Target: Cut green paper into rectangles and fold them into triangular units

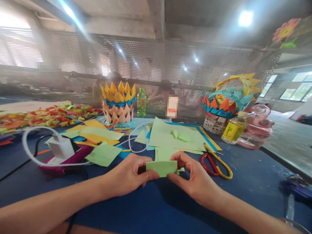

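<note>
Between both hands is a folded piece of light green paper [162, 168], held up just above the blue table. My left hand [133, 172] pinches its left end between thumb and fingers. Its right end is gripped the same way by my right hand [188, 175]. Behind it lie small green paper pieces [167, 152] and a larger green sheet [168, 136], with a little folded green piece [180, 136] on top. Scissors [216, 165] with red and yellow handles rest to the right of my right hand. A green paper square [103, 154] lies beyond my left wrist.
A purple power strip [65, 161] with a white charger [60, 148] and cables sits at left. Colourful folded paper bits [56, 115] are heaped behind. Paper-pointed baskets [118, 105], a green bottle [141, 103], a yellow-labelled bottle [234, 130] and a pink bottle [255, 130] stand farther back.
</note>
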`<state>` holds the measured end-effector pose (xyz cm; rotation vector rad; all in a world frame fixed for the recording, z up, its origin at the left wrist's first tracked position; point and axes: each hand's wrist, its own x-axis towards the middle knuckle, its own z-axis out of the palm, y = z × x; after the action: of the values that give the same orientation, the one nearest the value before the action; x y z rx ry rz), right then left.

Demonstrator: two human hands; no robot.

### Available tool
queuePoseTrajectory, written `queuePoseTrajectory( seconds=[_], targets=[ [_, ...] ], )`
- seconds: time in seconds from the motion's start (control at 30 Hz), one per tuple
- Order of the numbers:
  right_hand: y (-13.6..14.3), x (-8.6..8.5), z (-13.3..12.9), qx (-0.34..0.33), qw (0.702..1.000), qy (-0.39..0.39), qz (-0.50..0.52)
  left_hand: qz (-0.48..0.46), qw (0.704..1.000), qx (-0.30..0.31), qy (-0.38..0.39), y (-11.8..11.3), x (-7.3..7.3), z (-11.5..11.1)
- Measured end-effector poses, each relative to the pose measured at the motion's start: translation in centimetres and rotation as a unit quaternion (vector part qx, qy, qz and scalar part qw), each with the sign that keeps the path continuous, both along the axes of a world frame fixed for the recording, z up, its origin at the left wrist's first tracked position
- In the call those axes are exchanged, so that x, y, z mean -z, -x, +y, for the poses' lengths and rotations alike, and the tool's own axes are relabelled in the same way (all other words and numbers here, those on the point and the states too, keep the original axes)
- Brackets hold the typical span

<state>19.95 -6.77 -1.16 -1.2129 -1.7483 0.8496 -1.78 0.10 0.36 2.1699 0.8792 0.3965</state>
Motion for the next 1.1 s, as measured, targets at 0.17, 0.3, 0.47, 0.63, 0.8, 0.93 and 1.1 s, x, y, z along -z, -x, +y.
queuePoseTrajectory(
  seconds=[0.17, 0.3, 0.47, 0.63, 0.8, 0.93, 1.1],
  targets=[
    [-0.1, -0.1, 0.1, 0.020, 0.999, 0.026, 0.019, 0.003, 0.999, -0.010, -0.044, 0.2, 0.1, 0.1],
    [-0.3, -0.1, 0.4, 0.043, 0.997, 0.046, 0.044, 0.000, 0.999, -0.019, -0.051, 0.2, 0.0, 0.4],
    [-0.3, -0.5, 0.6, 0.040, 0.997, 0.044, 0.040, -0.002, 0.998, -0.025, -0.062, 0.2, -0.2, 1.0],
    [-0.4, -0.6, 0.6, 0.045, 0.998, 0.030, 0.014, -0.002, 0.997, -0.011, -0.081, 0.4, 0.0, 0.9],
    [-0.5, -0.7, 0.8, 0.060, 0.998, 0.020, 0.008, -0.002, 0.995, -0.001, -0.101, 0.6, 0.1, 0.7],
    [-0.3, -0.8, 0.8, 0.061, 0.998, 0.011, 0.005, 0.000, 0.994, -0.032, -0.103, 0.6, 0.2, 0.9],
    [-0.5, -0.5, 0.8, 0.065, 0.998, 0.009, -0.002, 0.004, 0.995, -0.043, -0.087, 0.5, 0.0, 1.0]
  ],
)
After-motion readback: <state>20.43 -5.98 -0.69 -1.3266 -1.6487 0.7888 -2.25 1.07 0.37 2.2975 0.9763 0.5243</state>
